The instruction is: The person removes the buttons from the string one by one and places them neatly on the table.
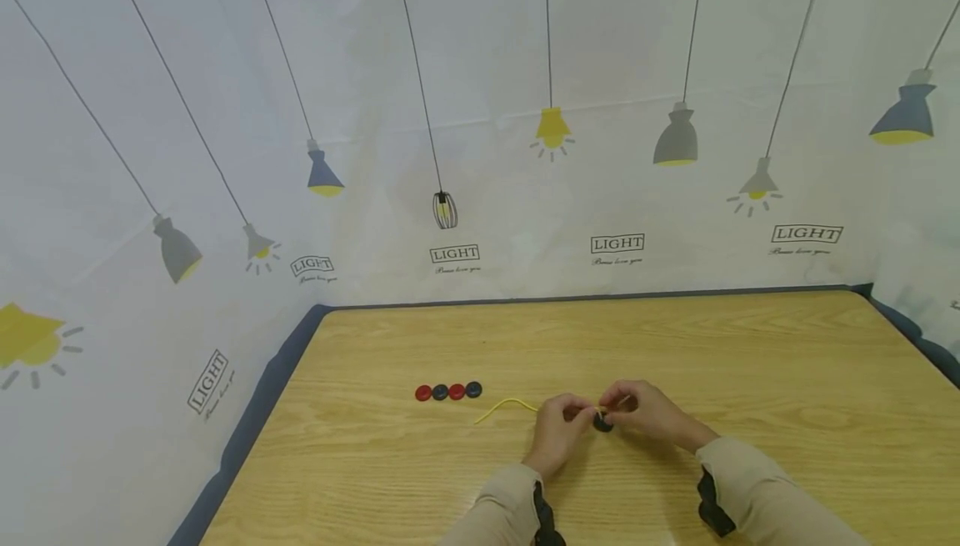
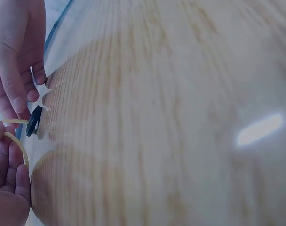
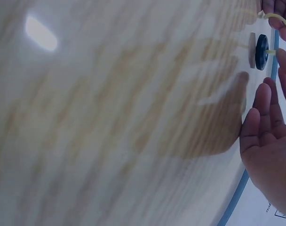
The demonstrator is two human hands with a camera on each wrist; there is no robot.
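Note:
A yellow cord [image 1: 513, 401] runs from the table on the left into both hands. My left hand [image 1: 558, 433] pinches it; in the left wrist view the cord [image 2: 18, 143] curves down over that hand's fingers. My right hand [image 1: 651, 414] pinches the cord too, its fingertips close by a round black button [image 1: 603, 423]. In the right wrist view the button [image 3: 261, 52] stands on edge near the tabletop, with a short piece of cord [image 3: 271, 52] leading from its face to the right hand's fingertips. The button's centre is partly hidden by fingers.
Left of the hands, a row of round buttons lies side by side on the wooden table [image 1: 360, 479]: a red button [image 1: 423, 393], a dark button [image 1: 440, 393], another red button [image 1: 457, 392] and another dark button [image 1: 474, 389]. A lamp-printed white curtain [image 1: 495, 196] stands behind the table.

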